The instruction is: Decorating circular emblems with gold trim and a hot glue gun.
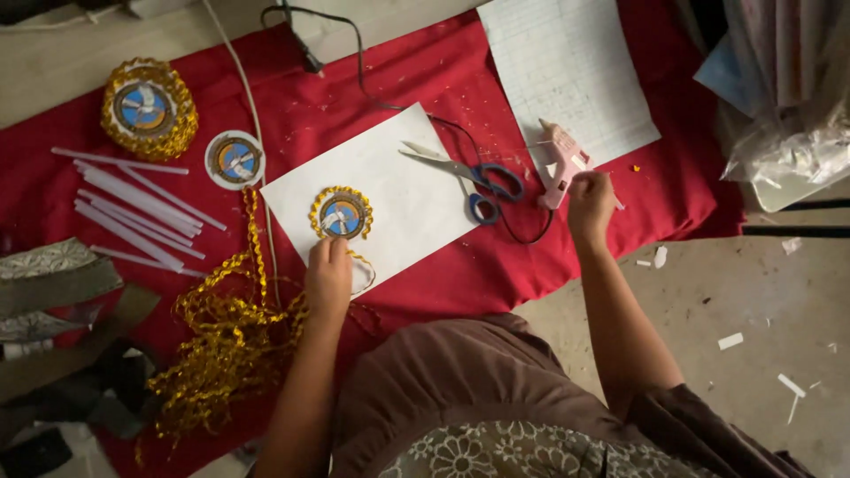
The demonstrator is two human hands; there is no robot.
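Red cloth [531,265] covers the floor; on it a white sheet [398,199] carries a round badge [341,214] edged in gold trim, and the left hand [328,274] presses fingers together on its lower rim. The right hand [591,202] closes on the pink glue gun [561,162], apparently at its handle, beside blue-handled scissors [474,177].

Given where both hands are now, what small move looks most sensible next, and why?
Probably lift the glue gun toward the badge. The right hand is on the gun, the left hand pins the badge on white paper, and its gold trim trails loose.
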